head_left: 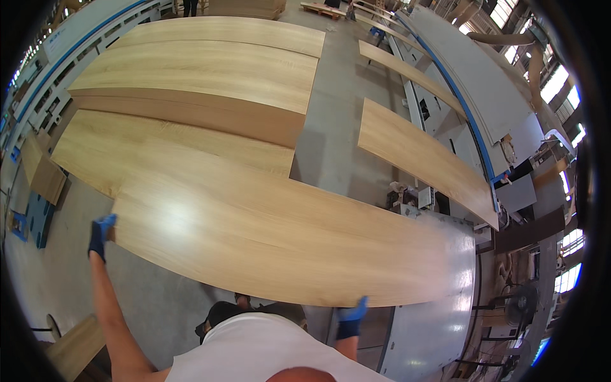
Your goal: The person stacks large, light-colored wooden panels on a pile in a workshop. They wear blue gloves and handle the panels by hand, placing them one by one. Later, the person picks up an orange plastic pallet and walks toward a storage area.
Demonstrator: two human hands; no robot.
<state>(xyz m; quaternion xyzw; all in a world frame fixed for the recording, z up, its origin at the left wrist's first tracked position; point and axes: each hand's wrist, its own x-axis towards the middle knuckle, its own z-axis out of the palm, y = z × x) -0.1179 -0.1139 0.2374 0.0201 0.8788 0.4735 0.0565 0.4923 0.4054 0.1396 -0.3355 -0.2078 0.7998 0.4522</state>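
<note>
A long wood-grain panel (273, 235) stretches across in front of me, its left part over another board and its right end over a grey metal table (426, 331). My left hand (102, 234), in a blue glove with a dark cuff, is closed on the panel's left end. At the near edge, right of my body, my right hand (351, 313) in a matching glove grips the panel. Its fingertips show on top, while the rest of its grip is hidden below the edge. Behind the panel lies a similar board (172, 135) on a stack.
A taller stack of wood-grain boards (203, 67) stands beyond. On the right, narrower panels (420, 153) lie along a long machine (471, 83) with a blue edge. Another machine (70, 48) runs along the far left. A fan (520, 305) stands at the right.
</note>
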